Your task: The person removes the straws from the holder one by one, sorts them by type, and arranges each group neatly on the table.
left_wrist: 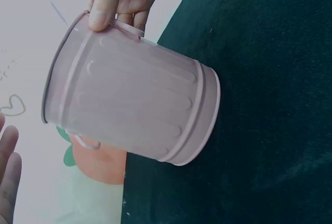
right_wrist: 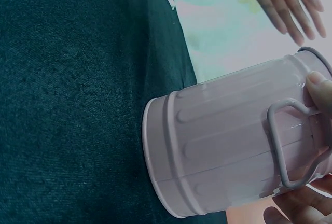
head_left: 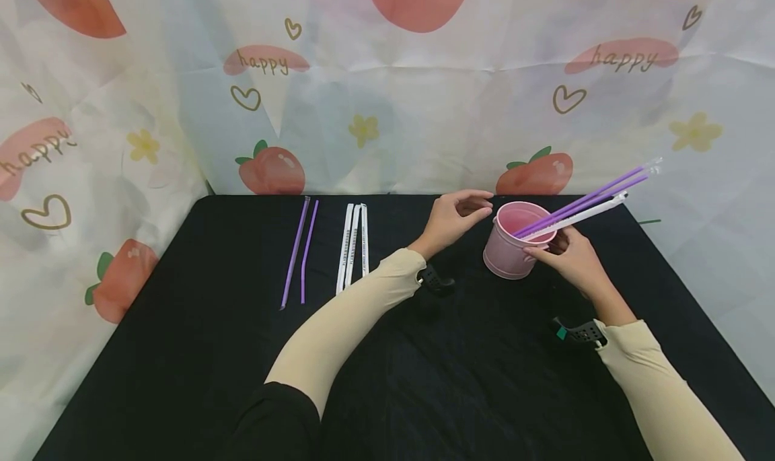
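Close to its rim, my right hand (head_left: 572,259) grips the pink metal bucket (head_left: 507,254), the thumb (right_wrist: 317,86) at the upper edge and the other fingers round the far side by the handle (right_wrist: 277,136). Two purple straws (head_left: 596,195) with clear film at their ends and one white paper-wrapped straw (head_left: 596,212) lean out of the bucket to the right. Left of the bucket, my left hand (head_left: 457,215) hovers with relaxed, slightly bent fingers and holds nothing; its fingertips (left_wrist: 11,167) show apart from the bucket in the left wrist view.
Two purple straws (head_left: 298,252) lie on the black cloth-covered table (head_left: 181,353) at left, with three white wrapped straws (head_left: 351,242) beside them, partly behind my left sleeve. A fruit-printed curtain (head_left: 424,111) hangs along the table's back edge.
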